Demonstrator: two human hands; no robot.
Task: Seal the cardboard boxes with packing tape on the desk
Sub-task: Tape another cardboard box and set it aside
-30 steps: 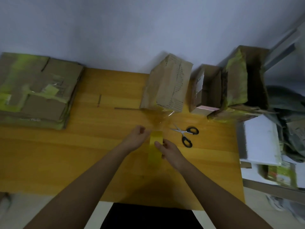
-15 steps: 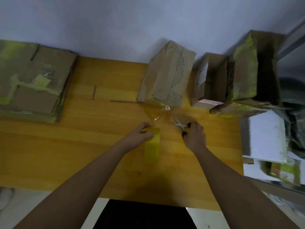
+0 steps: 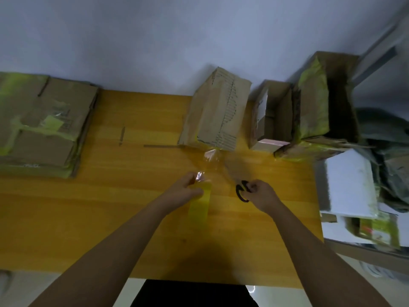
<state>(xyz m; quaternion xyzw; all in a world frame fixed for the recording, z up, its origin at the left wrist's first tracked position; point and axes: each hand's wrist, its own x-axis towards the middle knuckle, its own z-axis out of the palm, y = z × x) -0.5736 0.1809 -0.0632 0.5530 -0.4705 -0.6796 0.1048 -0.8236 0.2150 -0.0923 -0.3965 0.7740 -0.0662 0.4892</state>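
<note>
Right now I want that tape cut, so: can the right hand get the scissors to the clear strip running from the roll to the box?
Probably yes. The right hand grips the scissors just right of the tape strip, which the left hand holds taut from the tape roll to the cardboard box; only bare desk lies between.

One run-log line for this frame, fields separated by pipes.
left hand: holds tape roll | right hand: grips scissors | tape strip: stretched to cardboard box | cut: not yet

text: none legible | labels: none | numbers: none
</note>
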